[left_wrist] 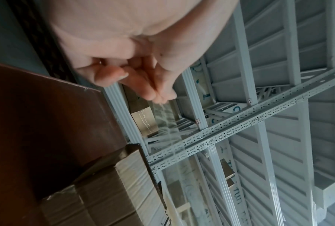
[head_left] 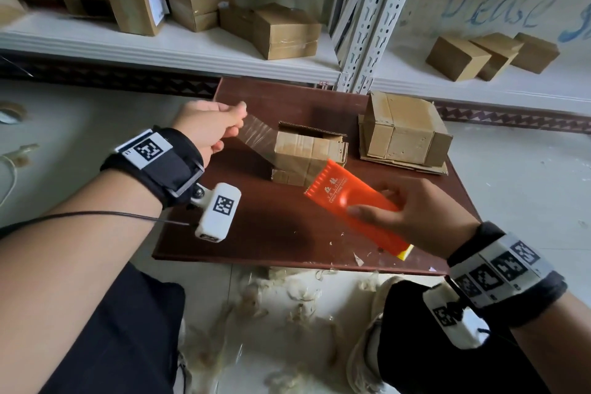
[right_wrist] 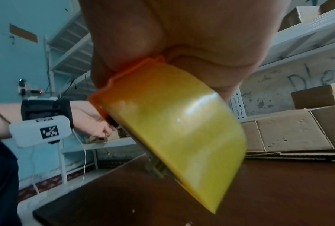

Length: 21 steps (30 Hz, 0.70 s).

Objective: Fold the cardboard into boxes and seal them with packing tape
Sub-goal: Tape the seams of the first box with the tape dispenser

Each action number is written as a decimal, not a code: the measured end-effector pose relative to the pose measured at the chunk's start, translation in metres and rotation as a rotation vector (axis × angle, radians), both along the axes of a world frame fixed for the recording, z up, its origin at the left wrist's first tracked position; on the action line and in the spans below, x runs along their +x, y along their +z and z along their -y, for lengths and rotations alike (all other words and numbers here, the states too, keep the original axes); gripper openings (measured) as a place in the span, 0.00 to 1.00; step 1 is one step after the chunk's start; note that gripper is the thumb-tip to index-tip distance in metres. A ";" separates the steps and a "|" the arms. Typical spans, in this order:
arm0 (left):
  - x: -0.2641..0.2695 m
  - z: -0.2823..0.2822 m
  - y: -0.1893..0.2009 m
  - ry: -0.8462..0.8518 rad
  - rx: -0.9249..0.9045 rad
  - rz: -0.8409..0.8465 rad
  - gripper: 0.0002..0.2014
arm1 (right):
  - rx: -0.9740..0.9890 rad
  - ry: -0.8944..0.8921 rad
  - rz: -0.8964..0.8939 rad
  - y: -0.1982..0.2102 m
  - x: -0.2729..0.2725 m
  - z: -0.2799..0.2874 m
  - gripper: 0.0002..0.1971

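Note:
A small cardboard box (head_left: 307, 153) lies on the dark brown board (head_left: 287, 227), its far flap open. Clear packing tape (head_left: 256, 134) stretches from the box up to my left hand (head_left: 211, 128), which pinches the tape's free end between thumb and fingers. In the left wrist view the fingertips (left_wrist: 162, 94) pinch the tape (left_wrist: 166, 122) above the box (left_wrist: 112, 191). My right hand (head_left: 412, 217) grips an orange tape dispenser (head_left: 348, 201), whose toothed edge sits at the box's near right side. The yellowish tape roll (right_wrist: 182, 134) fills the right wrist view.
A folded box (head_left: 406, 131) sits on flat cardboard sheets (head_left: 399, 163) at the board's back right. White metal shelves (head_left: 192, 51) behind hold several boxes (head_left: 287, 32). Tape scraps (head_left: 287, 297) litter the floor near my knees.

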<state>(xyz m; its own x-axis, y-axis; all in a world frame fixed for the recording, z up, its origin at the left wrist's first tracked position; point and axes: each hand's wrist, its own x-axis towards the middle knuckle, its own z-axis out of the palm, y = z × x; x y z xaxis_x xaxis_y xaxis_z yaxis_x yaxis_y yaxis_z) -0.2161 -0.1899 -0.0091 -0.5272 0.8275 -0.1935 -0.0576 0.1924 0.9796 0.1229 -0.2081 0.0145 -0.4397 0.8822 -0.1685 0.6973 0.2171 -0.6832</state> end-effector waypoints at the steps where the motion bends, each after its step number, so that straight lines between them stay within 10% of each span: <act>1: 0.000 0.001 -0.001 0.005 0.004 -0.014 0.08 | 0.008 0.003 -0.002 -0.001 0.003 0.001 0.34; 21: -0.010 0.004 0.000 0.143 0.002 -0.044 0.09 | 0.136 -0.068 0.077 0.002 0.033 -0.002 0.26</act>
